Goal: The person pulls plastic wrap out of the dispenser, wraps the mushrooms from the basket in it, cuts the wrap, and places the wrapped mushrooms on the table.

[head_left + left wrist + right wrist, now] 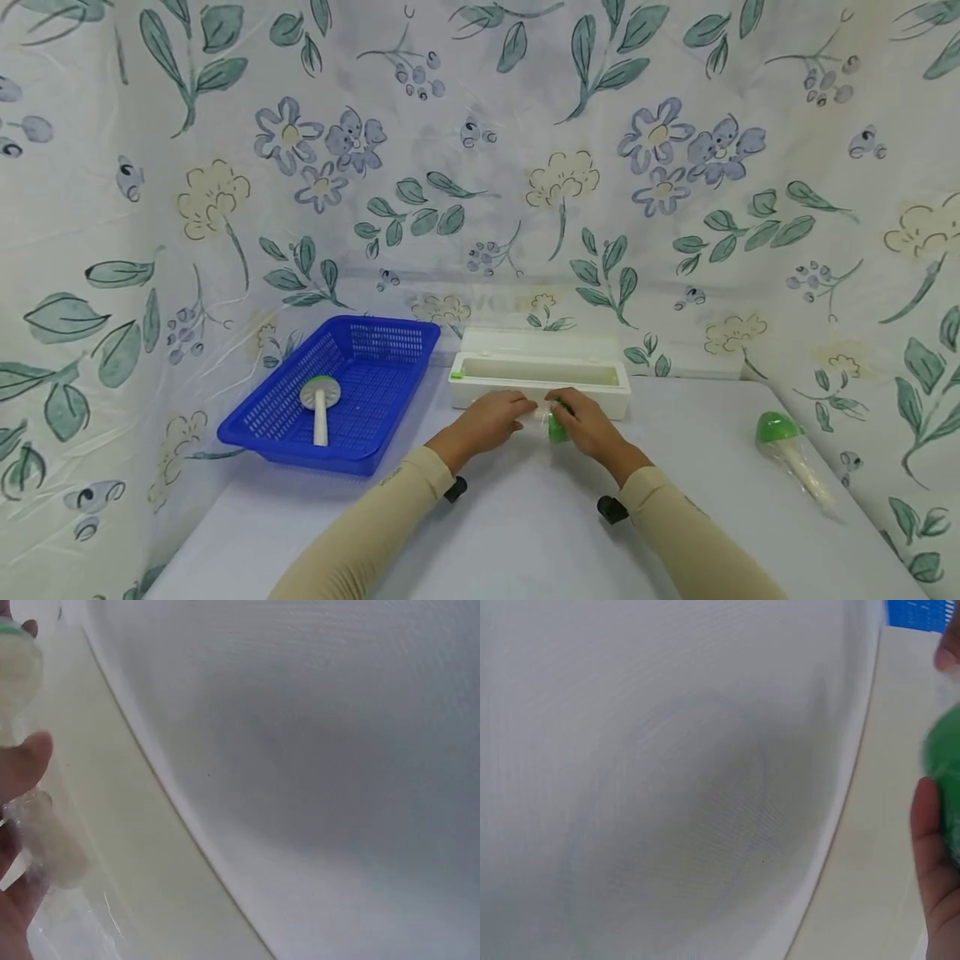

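Observation:
Both hands meet in front of an open white box at mid-table, holding a mushroom-shaped thing with a green cap (557, 427) and a pale handle (56, 847) in clear plastic. My right hand (588, 429) grips the capped end, its fingers along the green in the right wrist view. Toward the handle side, my left hand (491, 421) pinches the handle and its crinkled wrapping between thumb and fingers. Part of the thing is hidden behind the fingers.
The long white box (611, 403) has its lid raised at the back. To the left stands a blue basket (382, 421) containing an unwrapped white-handled piece (320, 412) with a green-edged round head. A wrapped green-capped piece (780, 429) lies near the table's right edge. Floral sheeting (480, 225) hangs behind.

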The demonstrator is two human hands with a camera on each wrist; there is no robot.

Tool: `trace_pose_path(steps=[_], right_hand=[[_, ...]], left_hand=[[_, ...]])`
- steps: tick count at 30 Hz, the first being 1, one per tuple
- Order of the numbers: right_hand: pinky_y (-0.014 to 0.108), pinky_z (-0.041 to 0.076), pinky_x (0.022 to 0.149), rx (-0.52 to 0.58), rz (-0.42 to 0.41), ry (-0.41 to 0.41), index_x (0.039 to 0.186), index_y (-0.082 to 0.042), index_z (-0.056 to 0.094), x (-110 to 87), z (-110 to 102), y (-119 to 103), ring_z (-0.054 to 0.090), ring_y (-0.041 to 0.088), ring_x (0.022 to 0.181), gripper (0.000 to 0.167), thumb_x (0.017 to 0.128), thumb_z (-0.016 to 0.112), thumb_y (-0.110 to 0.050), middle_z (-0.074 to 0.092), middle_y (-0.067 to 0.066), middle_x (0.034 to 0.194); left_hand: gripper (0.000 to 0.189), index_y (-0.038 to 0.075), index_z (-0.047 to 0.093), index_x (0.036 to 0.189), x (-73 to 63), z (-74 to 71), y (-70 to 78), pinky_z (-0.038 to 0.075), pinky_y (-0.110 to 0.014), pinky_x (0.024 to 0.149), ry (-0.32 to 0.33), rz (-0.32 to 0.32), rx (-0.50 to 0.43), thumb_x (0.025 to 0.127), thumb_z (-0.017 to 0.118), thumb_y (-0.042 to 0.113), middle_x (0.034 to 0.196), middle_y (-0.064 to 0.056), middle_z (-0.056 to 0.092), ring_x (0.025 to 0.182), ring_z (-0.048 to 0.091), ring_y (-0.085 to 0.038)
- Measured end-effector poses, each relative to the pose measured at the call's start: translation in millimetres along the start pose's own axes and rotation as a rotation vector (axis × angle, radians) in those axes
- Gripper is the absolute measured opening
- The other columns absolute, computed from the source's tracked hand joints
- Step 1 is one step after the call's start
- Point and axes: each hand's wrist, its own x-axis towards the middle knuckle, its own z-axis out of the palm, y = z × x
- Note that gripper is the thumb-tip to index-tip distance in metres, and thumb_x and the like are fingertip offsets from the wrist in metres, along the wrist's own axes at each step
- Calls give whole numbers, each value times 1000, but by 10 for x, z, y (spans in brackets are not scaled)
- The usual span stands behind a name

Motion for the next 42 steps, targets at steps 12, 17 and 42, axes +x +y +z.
trace_pose_path(steps=[12, 17, 42], right_hand=[[56, 36, 102, 250, 12, -68, 145, -19, 43, -89, -107, -9, 41, 39, 132, 41, 104, 43, -20, 38, 11, 151], [44, 52, 85, 168, -21, -46, 140, -20, 48, -92, -77, 9, 58, 33, 112, 48, 96, 61, -36, 47, 10, 140], [36, 50, 79, -223, -414, 116, 117, -13, 50, -111, 66, -12, 50, 19, 95, 56, 74, 82, -27, 35, 5, 121]], left_hand=[[34, 12, 64, 125, -55, -25, -144, 49, -29, 90, 42, -66, -42, 91, 68, 11, 119, -1, 67, 106, 64, -17], [34, 13, 64, 124, -50, -41, -148, 49, -29, 90, 43, -60, -76, 91, 69, 12, 118, -1, 67, 105, 64, -17], [34, 11, 62, 127, 65, -153, -7, 49, -25, 87, -10, 51, -17, 93, 65, 9, 118, -1, 66, 104, 64, -15]])
